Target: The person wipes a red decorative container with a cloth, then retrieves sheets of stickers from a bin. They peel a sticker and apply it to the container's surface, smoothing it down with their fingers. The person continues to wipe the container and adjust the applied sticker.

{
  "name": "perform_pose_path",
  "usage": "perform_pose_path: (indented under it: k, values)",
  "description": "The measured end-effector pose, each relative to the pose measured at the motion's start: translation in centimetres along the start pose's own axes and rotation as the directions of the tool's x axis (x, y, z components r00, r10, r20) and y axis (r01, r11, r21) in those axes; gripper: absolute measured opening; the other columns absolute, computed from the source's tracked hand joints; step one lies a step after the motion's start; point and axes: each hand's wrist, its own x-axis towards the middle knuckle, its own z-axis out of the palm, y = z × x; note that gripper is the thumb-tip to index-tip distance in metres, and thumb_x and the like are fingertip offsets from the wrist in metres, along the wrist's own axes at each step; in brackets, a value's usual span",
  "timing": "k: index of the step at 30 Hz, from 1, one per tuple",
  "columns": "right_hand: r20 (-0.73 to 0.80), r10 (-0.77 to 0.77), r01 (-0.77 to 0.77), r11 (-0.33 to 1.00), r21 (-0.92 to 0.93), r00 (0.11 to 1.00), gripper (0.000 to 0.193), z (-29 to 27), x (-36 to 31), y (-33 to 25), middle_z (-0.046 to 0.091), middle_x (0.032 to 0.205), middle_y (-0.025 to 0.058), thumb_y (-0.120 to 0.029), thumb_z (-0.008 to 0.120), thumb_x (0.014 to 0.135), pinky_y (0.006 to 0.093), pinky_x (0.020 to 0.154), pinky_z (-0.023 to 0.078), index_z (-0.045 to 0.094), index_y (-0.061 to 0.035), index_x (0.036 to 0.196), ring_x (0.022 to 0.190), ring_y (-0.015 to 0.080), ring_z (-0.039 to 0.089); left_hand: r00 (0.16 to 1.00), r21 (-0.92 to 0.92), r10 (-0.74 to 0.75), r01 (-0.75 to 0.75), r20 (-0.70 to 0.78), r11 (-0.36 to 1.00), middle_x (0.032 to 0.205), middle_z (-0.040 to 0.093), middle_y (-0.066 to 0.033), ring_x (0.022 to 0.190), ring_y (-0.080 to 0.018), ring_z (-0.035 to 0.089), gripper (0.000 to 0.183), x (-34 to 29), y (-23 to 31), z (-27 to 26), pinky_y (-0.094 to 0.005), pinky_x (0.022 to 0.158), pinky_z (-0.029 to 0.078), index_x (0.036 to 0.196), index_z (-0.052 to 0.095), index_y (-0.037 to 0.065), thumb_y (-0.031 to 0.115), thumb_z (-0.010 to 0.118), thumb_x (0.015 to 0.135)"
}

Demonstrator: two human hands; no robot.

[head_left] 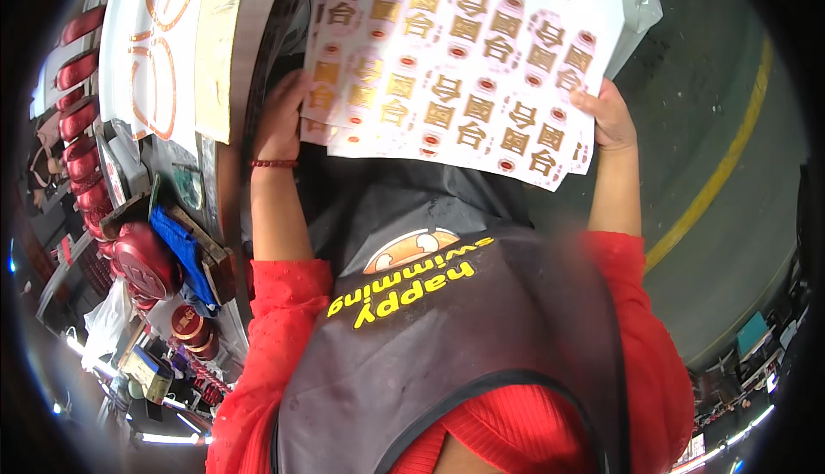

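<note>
Dark apron (447,345) w/ yellow lettering and an orange cartoon print, worn over a red top (284,302), fills the lower middle, nearest the cam. Beyond it, held out in front of the wearer, is a loose stack of printed sheets (455,87): white paper, gold characters, pinkish patches, small red ovals, edges out of line w/ each other. L hand (280,117), red bracelet (275,164) at the wrist, seems closed on the stack's left edge, tho its fingertips are partly hidden. R hand (608,117) pinches the right edge, thumb on top, other fingers mostly out of sight. Whitish sheeting (640,6) shows behind the top right corner

Left side: white panel (176,100) w/ looping red-orange lines, a yellowish strip (219,53) beside it, then a row of shiny red containers (142,259) and a blue item (185,250). Right side: dark green floor (713,122) w/ a curved-looking yellow line (739,143)

Poss. risks, as a judgement: sheets gripped only at the sides could slide apart, since the layers are already uneven; an uneven pull might crease or tear the paper; if R hand slackened, that side could droop and some sheets might drop floorward
</note>
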Motion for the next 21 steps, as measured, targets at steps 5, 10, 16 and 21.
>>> perform_pose_path:
  k: [5,10,16,21]
  values:
    - [-0.109,-0.064,0.049,0.989,-0.139,0.992,0.048,-4.3,-6.7,0.2,0.069,0.125,0.0091,-0.004,0.073,0.086,0.0382,0.106,0.048,0.061,0.0034,0.131,0.116,0.0191,0.065,0.943,-0.078,0.025,0.001,0.332,0.997,0.117,0.07,-0.007,0.107,-0.0144,0.067,0.037,-2.0,0.3,5.1,-0.0295,0.093,0.052,0.131,0.059,-0.001,0.002,0.057,0.095]
    - [-0.133,-0.204,0.196,0.978,-0.067,0.97,0.057,-4.6,-10.6,0.8,0.065,0.134,0.0098,0.005,0.067,0.083,0.0427,0.111,0.046,0.057,0.0001,0.139,0.127,0.0237,0.06,0.881,-0.09,0.125,-0.094,0.456,0.991,0.126,0.067,-0.0083,0.112,-0.0145,0.065,0.053,-4.8,2.8,8.6,-0.0305,0.099,0.05,0.14,0.052,0.001,-0.004,0.058,0.087]
    - [-0.07,-0.506,0.501,0.862,-0.072,0.86,0.065,-3.1,-11.1,0.7,0.06,0.138,0.0096,0.011,0.06,0.082,0.0423,0.11,0.046,0.05,-0.0036,0.144,0.132,0.0248,0.055,0.813,-0.061,0.281,-0.292,0.51,0.954,0.117,0.072,-0.0037,0.105,-0.0117,0.067,0.037,-6.5,6.0,8.3,-0.03,0.094,0.053,0.132,0.061,0.003,0.005,0.068,0.096]
    - [-0.119,-0.407,0.389,0.909,-0.151,0.906,0.068,-2.2,-10.4,-0.2,0.061,0.136,0.0092,0.009,0.066,0.081,0.0436,0.108,0.048,0.05,-0.0053,0.144,0.127,0.0241,0.059,0.82,-0.103,0.336,-0.327,0.463,0.94,0.118,0.071,-0.0037,0.107,-0.0119,0.065,0.034,-8.9,5.0,8.3,-0.0309,0.095,0.052,0.129,0.063,0.002,0.003,0.066,0.095]
